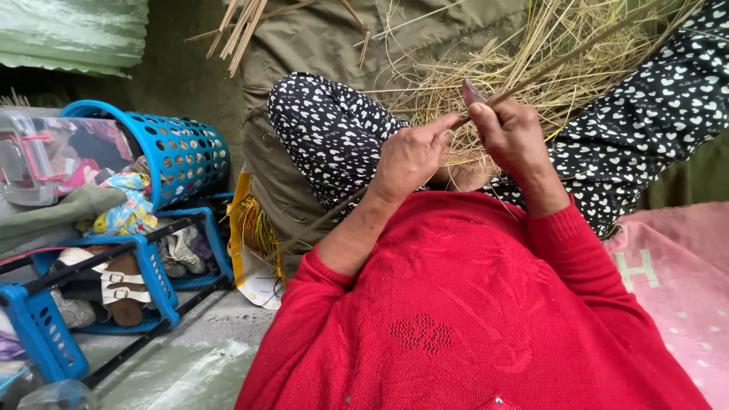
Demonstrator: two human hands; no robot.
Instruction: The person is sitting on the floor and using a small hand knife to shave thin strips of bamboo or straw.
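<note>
Nearest to the camera is the red knitted sweater point(471, 319) of the person, and from its sleeves both hands come forward over the lap. The left hand point(410, 156) has its fingers curled together, with thumb and forefinger pinching a long thin brown stick of bamboo or cane point(357, 199). The right hand point(512, 137) is closed as well; its fingers are pressed around a small knife with a grey metal blade point(472, 93), and the blade stands up just above the fingertips, touching the stick. The stick passes between the two hands, and its long axis runs diagonally: one end points down and to the left of the fingers, past the knee, the other end points up and to the right, over the black trousers with white hearts point(334, 129). Beyond the fingers lies a loose heap of pale yellow straw strips point(531, 68) on an olive cloth point(319, 38). Far left of the fingers lies a round blue plastic basket point(186, 152) on its side, above a blue plastic rack point(152, 273) with sandals. I cannot see any readable package there.
</note>
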